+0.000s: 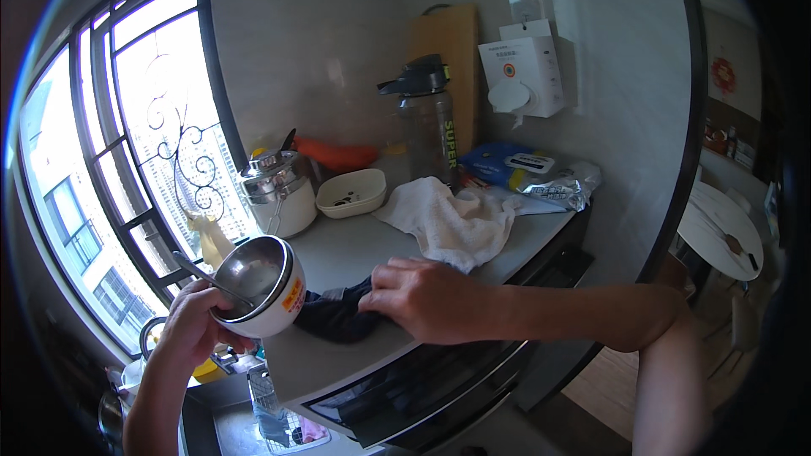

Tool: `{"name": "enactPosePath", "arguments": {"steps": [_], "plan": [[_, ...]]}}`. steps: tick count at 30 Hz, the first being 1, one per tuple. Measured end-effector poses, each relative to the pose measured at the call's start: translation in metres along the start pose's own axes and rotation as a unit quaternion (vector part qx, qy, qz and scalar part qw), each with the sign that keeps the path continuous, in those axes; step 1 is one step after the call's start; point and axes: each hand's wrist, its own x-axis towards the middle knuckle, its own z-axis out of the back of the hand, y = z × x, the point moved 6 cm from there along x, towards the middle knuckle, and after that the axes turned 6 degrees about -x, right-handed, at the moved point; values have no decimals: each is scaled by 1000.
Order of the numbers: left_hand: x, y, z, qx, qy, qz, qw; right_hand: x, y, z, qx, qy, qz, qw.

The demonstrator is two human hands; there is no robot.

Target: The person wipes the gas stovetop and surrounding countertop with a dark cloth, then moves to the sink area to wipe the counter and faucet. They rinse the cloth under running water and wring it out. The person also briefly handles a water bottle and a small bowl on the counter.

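My left hand (pixel 193 320) grips a white bowl (pixel 285 304) with a steel inner surface, tilted towards me. Inside it leans a metal spoon (pixel 218 284), its handle sticking out over my thumb. What looks like a second bowl rim shows within the outer one. My right hand (pixel 418 297) has its fingers closed on a dark cloth (pixel 342 313), which lies bunched on the grey countertop (pixel 342 358). Just beyond that hand spreads a crumpled white towel (pixel 447 221).
A lidded pot (pixel 282 196), a cream dish (pixel 351 193) and a large water bottle (pixel 426 126) stand along the wall. Wipes packs (pixel 507 168) lie at the counter's right end. Below left, a sink (pixel 234 424) holds a wire basket (pixel 285 421). A barred window (pixel 171 107) is at left.
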Motion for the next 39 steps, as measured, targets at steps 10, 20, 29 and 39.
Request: {"name": "enactPosePath", "arguments": {"steps": [10,20,29,39], "plan": [[49,8,-33,16,33,45,998,-12,-24,17,49,45,-21,998],[61,8,-33,8,22,31,999,-29,-20,23,57,11,-3,998],[85,13,-14,20,5,38,999,-36,5,26,79,-44,53,994],[84,21,-13,19,47,59,997,-43,10,30,-4,-61,39,997]]}}
